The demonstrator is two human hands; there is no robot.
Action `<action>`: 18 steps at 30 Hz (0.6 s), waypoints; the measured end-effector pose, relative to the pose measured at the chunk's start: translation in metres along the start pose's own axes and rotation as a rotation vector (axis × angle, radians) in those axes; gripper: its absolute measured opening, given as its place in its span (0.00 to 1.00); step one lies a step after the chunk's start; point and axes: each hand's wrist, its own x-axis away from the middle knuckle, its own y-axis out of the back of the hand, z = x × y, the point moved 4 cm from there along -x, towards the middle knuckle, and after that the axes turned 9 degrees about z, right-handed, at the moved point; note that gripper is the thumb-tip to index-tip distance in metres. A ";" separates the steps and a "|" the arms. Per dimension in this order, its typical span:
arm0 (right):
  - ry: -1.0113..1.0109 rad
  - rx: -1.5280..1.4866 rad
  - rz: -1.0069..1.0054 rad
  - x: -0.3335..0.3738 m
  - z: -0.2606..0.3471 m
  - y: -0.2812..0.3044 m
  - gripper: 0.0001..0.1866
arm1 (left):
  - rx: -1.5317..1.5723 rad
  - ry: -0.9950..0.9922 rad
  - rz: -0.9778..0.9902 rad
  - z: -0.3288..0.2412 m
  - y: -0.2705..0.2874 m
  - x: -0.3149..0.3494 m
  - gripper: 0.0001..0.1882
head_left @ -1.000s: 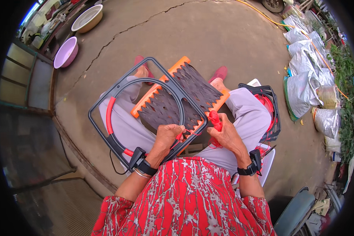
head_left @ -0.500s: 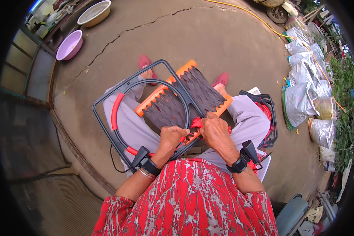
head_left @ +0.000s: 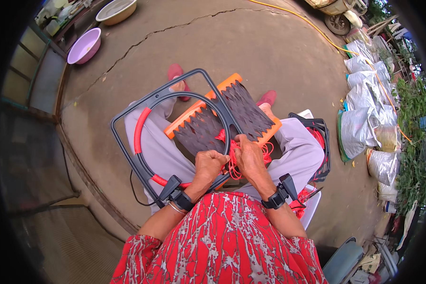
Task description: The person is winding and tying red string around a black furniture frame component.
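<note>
A black square plastic frame with a round inner ring [head_left: 152, 100] lies tilted across my lap. Red cord is wound around parts of the ring, and a red wrapped section [head_left: 139, 130] covers its left side. My left hand [head_left: 209, 166] is closed at the ring's lower right, its fingertips pinching red cord against the rim. Close beside it, my right hand [head_left: 251, 158] is closed on a loose bundle of red cord [head_left: 234, 164], whose loops spread out on both sides of the fingers. The exact grip is partly hidden by my fingers.
Under the frame stands an orange-edged folding stool [head_left: 189, 118] with a dark woven top. By my right leg are stacked black frames [head_left: 324, 163] with red cord and a white container [head_left: 312, 208]. Silver sacks [head_left: 359, 128] line the right; a purple basin [head_left: 85, 46] sits far left.
My right hand has shifted slightly left and down, toward my left hand. The red cord bundle has loosened and spread into wider loops around it. The left hand stays at the ring.
</note>
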 end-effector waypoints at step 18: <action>0.196 0.479 0.058 -0.029 0.026 -0.018 0.14 | -0.256 -0.023 0.000 0.032 0.002 -0.012 0.07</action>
